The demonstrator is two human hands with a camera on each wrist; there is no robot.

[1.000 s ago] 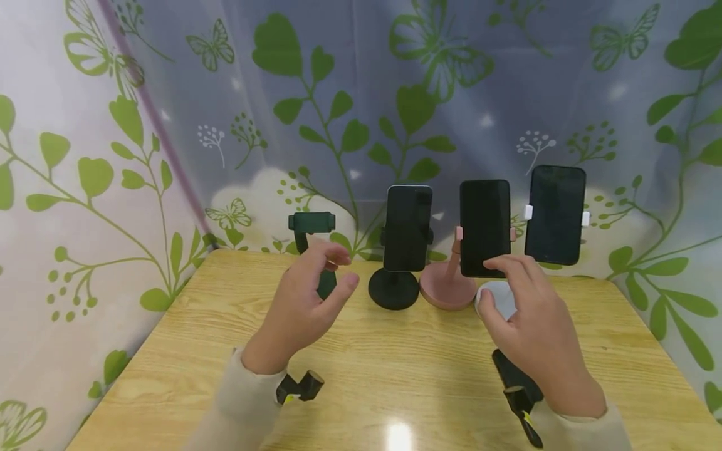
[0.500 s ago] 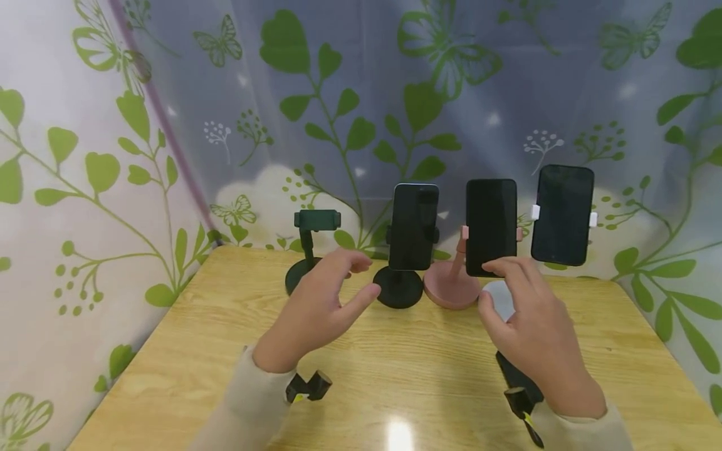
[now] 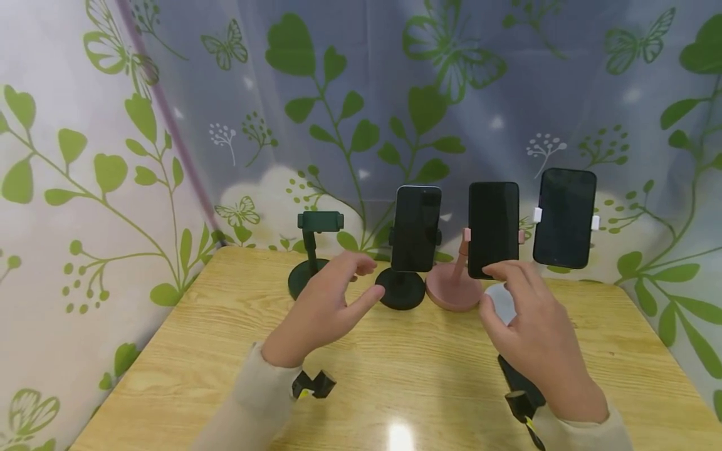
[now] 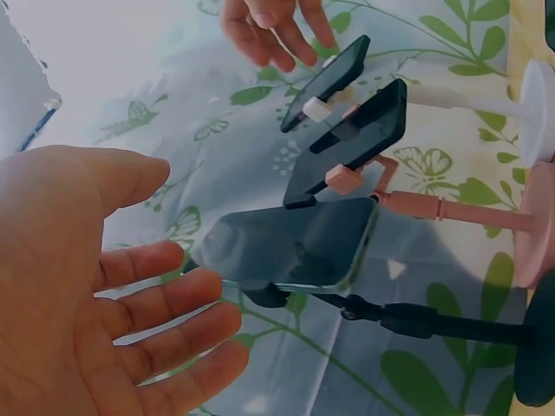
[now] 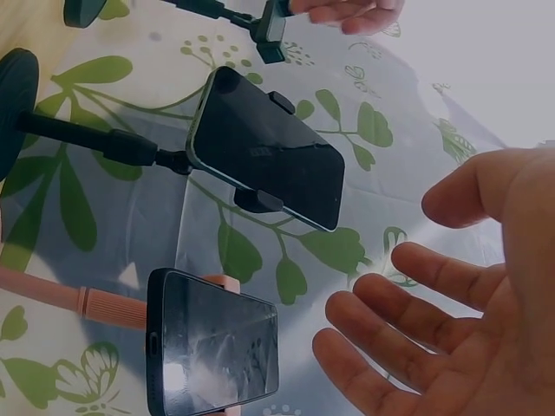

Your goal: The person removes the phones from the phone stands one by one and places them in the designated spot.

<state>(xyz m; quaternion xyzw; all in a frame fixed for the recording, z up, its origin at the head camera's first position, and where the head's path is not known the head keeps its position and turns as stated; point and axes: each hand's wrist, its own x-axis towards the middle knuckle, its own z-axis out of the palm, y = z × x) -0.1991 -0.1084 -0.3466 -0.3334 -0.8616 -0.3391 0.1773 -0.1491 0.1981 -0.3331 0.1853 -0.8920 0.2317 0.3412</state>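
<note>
My left hand (image 3: 329,307) hovers in front of the green phone stand (image 3: 320,221), with relaxed fingers and nothing held. Its fingertips overlap the edge of the black stand's base (image 3: 403,293) in the head view. A phone (image 3: 416,228) is clamped in the black stand. My right hand (image 3: 536,332), also relaxed and holding nothing, is in front of the pink stand (image 3: 451,289) and white stand (image 3: 500,303). Its index fingertip overlaps the phone (image 3: 493,222) clamped in the pink one. Another phone (image 3: 565,218) sits in the white clamp. In both wrist views the palms face the stands with fingers apart.
Under the right wrist, a dark flat phone-like object (image 3: 517,378) lies on the wooden table (image 3: 389,369), partly hidden. Behind the stands hangs a curtain (image 3: 366,75) printed with leaves and butterflies. The green stand's clamp holds no phone.
My left hand has shifted right, uncovering more of the green stand's post and base. My right hand has stayed nearly still. The head view has turned slightly left.
</note>
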